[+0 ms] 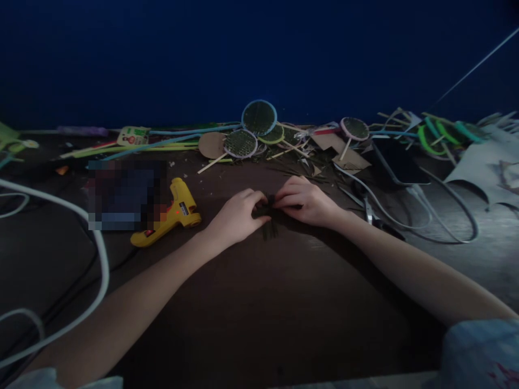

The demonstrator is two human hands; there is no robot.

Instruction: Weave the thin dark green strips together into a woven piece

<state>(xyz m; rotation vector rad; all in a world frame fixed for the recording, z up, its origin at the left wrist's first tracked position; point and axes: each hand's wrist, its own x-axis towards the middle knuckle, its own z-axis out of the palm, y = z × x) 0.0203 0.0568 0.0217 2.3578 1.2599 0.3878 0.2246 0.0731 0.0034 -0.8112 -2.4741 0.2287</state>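
Both of my hands meet at the middle of a dark table (259, 302). My left hand (235, 216) and my right hand (306, 201) have their fingers pinched on a small dark woven piece of green strips (268, 215) lying between them. Loose strip ends stick out below the hands. The light is dim, so the piece's detail is hard to make out.
A yellow glue gun (170, 219) lies left of my hands. Several small round woven fans (259, 117) on sticks, cardboard scraps (340, 151) and coloured strips are heaped at the back. A phone (399, 162) with a cable lies at right, scissors (375, 216) near my right wrist, and white cables (81, 216) at left.
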